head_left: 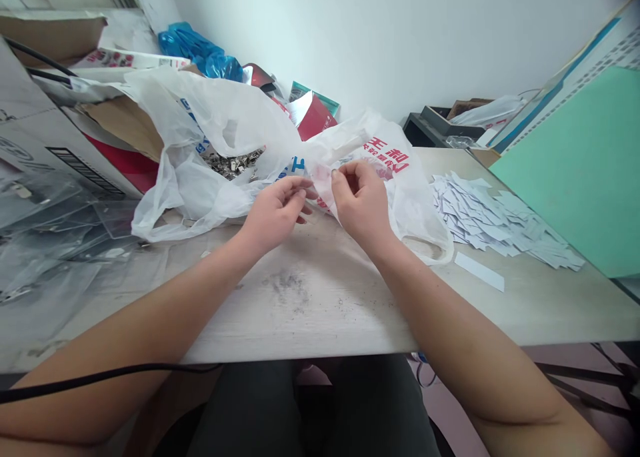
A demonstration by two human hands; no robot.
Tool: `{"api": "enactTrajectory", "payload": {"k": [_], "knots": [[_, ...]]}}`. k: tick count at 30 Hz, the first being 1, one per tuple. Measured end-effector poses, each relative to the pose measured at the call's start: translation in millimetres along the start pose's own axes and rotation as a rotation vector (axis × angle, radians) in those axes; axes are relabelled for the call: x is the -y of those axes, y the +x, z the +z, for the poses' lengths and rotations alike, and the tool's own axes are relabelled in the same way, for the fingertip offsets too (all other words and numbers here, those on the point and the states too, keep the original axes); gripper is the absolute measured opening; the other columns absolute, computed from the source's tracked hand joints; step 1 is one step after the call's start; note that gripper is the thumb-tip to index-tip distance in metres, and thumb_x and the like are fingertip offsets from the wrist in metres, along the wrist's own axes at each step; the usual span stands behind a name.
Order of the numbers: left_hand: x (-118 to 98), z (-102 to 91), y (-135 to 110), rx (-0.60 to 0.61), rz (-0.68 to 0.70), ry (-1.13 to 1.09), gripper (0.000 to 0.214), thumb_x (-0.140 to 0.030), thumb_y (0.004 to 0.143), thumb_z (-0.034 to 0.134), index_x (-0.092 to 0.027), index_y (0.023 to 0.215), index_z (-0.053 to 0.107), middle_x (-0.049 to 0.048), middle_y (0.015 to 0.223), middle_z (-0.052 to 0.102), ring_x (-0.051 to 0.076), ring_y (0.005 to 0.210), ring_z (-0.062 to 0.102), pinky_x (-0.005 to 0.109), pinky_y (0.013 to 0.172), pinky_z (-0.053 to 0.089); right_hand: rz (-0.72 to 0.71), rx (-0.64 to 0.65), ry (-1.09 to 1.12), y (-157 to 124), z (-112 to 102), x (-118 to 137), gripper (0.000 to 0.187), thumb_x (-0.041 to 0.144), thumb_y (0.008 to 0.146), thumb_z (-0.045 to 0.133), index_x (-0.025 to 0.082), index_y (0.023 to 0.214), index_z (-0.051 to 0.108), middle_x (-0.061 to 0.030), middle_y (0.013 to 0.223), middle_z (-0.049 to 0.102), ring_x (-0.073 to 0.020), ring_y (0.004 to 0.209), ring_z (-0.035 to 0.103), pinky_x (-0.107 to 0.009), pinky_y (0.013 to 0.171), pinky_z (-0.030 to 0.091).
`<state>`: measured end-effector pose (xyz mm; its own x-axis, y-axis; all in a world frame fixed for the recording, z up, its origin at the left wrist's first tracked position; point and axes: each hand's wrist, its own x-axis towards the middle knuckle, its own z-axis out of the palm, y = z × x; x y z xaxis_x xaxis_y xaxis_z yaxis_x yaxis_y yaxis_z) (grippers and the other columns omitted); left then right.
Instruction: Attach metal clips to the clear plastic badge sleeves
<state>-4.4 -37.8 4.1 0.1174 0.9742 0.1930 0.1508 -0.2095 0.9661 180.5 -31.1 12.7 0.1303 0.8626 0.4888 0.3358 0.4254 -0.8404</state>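
Note:
My left hand (280, 211) is above the table between two white plastic bags, its fingers loosely curled and the thumb close against them. Whatever it grips, perhaps something clear and thin, is hard to see. Close beside it, my right hand (364, 202) makes a pinch with thumb and forefinger; what is in that pinch is too small to name. The left white bag (250, 113), printed in blue, gapes open over a heap of small metal pieces (233, 165). Behind my right hand lies the right white bag (417, 207), printed in red.
Small white paper slips (475, 213) are piled at the right, near a single white strip (479, 271). Clear plastic sleeves (45, 243) cover the left side beside a cardboard box (55, 137). A green panel (580, 170) stands at the right edge. Dark smudges mark the table (320, 310).

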Motion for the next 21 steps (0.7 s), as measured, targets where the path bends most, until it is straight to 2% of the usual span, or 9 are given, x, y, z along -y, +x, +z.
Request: {"api": "enactTrajectory", "payload": {"k": [2,4,10,16,21], "knots": [[-3.2,-1.3,2.8,-0.011,-0.024,-0.028,0.023,-0.032,0.104,0.075,-0.02,0.123,0.08,0.0114,0.116,0.087,0.021,0.087,0.081,0.033,0.073,0.067,-0.107,-0.074,-0.049,4.1,-0.3,-7.4,0.014,0.033,0.103,0.066,0.028,0.091,0.061,-0.007,0.102,0.073,-0.0267,0.103,0.066,-0.045,0.094,0.055],[-5.1,-2.1,3.8,-0.025,-0.037,-0.043,0.023,-0.033,0.101,0.077,-0.021,0.12,0.081,0.0104,0.112,0.087,0.02,0.083,0.079,0.031,0.069,0.064,-0.139,-0.091,-0.079,6.3,0.0,-12.3,0.013,0.034,0.104,0.067,0.028,0.093,0.062,-0.0087,0.108,0.075,-0.0286,0.111,0.067,-0.047,0.1,0.056],[-3.5,-4.0,5.6,-0.075,-0.054,-0.101,0.025,-0.036,0.095,0.081,-0.022,0.115,0.086,0.0092,0.109,0.086,0.018,0.077,0.074,0.03,0.065,0.055,0.027,0.085,0.082,1.8,2.3,-12.8,0.016,0.041,0.111,0.064,0.028,0.102,0.061,-0.0022,0.095,0.078,-0.0209,0.086,0.073,-0.041,0.088,0.059],[-2.3,-3.6,8.3,-0.144,-0.095,-0.215,0.025,-0.033,0.091,0.083,-0.023,0.113,0.09,0.0071,0.108,0.084,0.016,0.076,0.066,0.034,0.081,0.059,0.019,0.082,0.086,-4.3,4.3,-9.7,0.017,0.042,0.11,0.067,0.028,0.102,0.06,-0.0011,0.092,0.078,-0.0206,0.086,0.074,-0.039,0.085,0.057],[-0.1,-2.9,8.7,-0.176,-0.101,-0.265,0.027,-0.037,0.089,0.086,-0.023,0.113,0.089,0.0074,0.103,0.082,0.018,0.079,0.067,0.039,0.086,0.061,0.003,0.075,0.087,-7.2,6.9,-9.4,0.017,0.043,0.11,0.067,0.029,0.105,0.061,-0.0011,0.092,0.078,-0.021,0.087,0.074,-0.039,0.087,0.058]]}}
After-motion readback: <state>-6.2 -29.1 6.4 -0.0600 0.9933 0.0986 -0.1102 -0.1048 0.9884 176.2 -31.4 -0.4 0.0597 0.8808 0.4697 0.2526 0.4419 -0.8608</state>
